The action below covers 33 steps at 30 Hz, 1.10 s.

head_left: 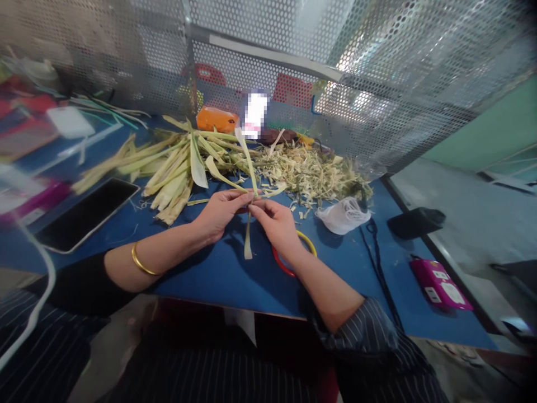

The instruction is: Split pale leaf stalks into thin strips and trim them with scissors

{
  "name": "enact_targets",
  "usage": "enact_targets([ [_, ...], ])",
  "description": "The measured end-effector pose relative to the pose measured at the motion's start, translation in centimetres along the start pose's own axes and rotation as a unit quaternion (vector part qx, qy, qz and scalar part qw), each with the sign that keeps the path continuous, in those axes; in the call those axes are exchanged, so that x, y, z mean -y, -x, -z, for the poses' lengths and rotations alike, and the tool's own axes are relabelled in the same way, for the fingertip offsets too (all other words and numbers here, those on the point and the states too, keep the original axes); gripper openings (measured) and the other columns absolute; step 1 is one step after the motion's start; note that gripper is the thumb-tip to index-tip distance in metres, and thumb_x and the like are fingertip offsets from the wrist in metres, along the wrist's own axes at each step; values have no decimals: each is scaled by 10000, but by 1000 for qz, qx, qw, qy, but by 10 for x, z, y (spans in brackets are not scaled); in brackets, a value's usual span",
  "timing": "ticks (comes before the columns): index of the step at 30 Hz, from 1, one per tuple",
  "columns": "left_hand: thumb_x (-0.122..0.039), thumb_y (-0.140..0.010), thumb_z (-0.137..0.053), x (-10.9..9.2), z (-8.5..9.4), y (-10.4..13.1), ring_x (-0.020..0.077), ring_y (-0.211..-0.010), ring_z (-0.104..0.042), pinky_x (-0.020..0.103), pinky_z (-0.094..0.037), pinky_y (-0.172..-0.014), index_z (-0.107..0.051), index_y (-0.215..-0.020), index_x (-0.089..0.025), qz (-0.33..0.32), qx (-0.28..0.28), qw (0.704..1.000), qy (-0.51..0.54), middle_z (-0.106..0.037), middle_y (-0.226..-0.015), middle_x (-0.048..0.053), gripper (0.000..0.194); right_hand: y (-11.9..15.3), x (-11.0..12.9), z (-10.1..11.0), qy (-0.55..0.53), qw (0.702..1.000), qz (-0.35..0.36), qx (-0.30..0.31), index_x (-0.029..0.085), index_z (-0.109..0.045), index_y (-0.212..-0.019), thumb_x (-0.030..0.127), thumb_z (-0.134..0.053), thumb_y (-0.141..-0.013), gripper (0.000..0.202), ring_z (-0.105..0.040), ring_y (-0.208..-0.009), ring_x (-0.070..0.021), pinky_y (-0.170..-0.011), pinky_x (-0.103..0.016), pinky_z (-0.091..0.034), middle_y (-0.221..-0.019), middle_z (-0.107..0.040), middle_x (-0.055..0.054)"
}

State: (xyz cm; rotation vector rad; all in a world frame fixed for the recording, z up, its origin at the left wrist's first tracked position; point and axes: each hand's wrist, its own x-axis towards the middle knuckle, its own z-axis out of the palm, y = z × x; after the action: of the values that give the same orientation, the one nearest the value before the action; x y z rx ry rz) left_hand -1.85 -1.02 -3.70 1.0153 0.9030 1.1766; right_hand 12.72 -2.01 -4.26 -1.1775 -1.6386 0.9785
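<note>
My left hand and my right hand meet above the front of the blue table, fingertips pinched together. Between them are pale green corn husk strips that cross at my fingers; one end points up and another hangs down toward the table. Exactly how the strips join is hidden by my fingers. Behind my left hand lies a bundle of long husks. Farther right spreads a heap of shredded husk scraps. Under my right wrist lies a red and yellow ring, partly covered by my forearm.
A black phone lies at left. To the right are white string, a black cord, a black object and a magenta pack. An orange packet rests at the back, by a perforated metal screen.
</note>
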Motion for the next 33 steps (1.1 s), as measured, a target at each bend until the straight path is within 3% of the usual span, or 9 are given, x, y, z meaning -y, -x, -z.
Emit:
enact_targets([
  [3, -380, -735, -743, 3, -3, 1, 121, -824, -610, 234, -488, -747, -736, -781, -147, 36, 6, 999, -9, -715, -944, 72, 238, -2, -7, -5, -86, 995, -43, -1, 168, -650, -722, 381, -625, -804, 230, -567, -694, -129, -701, -261, -445, -737, -665, -6],
  [7, -359, -762, -705, -3, -1, 2, 119, -657, -598, 238, -468, -623, -701, -837, -157, 70, -14, 995, -74, -677, -726, 32, 216, -6, -7, 2, -42, 998, -24, -44, 180, -588, -633, 340, -576, -829, 253, -552, -618, -117, -650, -253, -431, -628, -608, 16],
  [10, -403, -780, -673, -11, 4, 2, 110, -544, -532, 230, -416, -561, -649, -675, -160, -36, -111, 973, -198, -597, -564, 6, 266, -9, -3, 9, -3, 998, -32, -59, 191, -591, -680, 335, -564, -835, 213, -562, -543, -114, -597, -255, -435, -609, -595, 27],
  [13, -428, -791, -657, -17, 10, 0, 128, -645, -563, 228, -407, -611, -676, -693, -180, -177, -167, 918, -313, -657, -678, 20, 267, -7, 1, 11, 25, 999, -25, -30, 196, -586, -700, 343, -544, -855, 217, -529, -482, -103, -542, -249, -411, -592, -575, 34],
  [16, -425, -772, -680, -17, 15, -4, 159, -784, -611, 228, -424, -676, -735, -769, -188, -163, -74, 923, -340, -719, -836, 35, 243, -4, 3, 10, 70, 997, 26, -3, 203, -559, -684, 329, -530, -870, 226, -531, -526, -110, -575, -251, -408, -585, -564, 33],
  [20, -434, -794, -658, -14, 15, -6, 119, -635, -574, 228, -438, -632, -724, -755, -154, -57, 41, 970, -231, -671, -693, 23, 290, -4, 3, 10, 117, 991, 64, 13, 207, -521, -647, 298, -522, -876, 246, -500, -587, -122, -608, -253, -385, -543, -521, 34],
  [25, -389, -744, -709, -17, 10, -2, 82, -528, -505, 214, -371, -495, -704, -755, -146, 1, 27, 986, -167, -635, -677, 14, 243, -2, 8, 13, 142, 987, 70, 7, 206, -530, -639, 355, -515, -894, 296, -457, -576, -121, -577, -258, -358, -555, -495, 29],
  [30, -360, -729, -713, -21, 8, 1, 57, -459, -408, 213, -283, -435, -701, -734, -150, -4, 44, 978, -206, -601, -627, 2, 211, -1, 17, 25, 233, 934, 190, -192, 200, -645, -825, 387, -530, -902, 233, -559, -831, -171, -808, -327, -424, -853, -626, -59],
  [33, -338, -727, -708, -21, 5, 3, 50, -450, -368, 208, -256, -430, -718, -752, -147, 33, 93, 974, -205, -568, -585, -6, 193, -8, 17, 31, 254, 942, 167, -140, 202, -689, -793, 405, -608, -847, 225, -566, -903, -198, -899, -381, -399, -885, -656, -67],
])
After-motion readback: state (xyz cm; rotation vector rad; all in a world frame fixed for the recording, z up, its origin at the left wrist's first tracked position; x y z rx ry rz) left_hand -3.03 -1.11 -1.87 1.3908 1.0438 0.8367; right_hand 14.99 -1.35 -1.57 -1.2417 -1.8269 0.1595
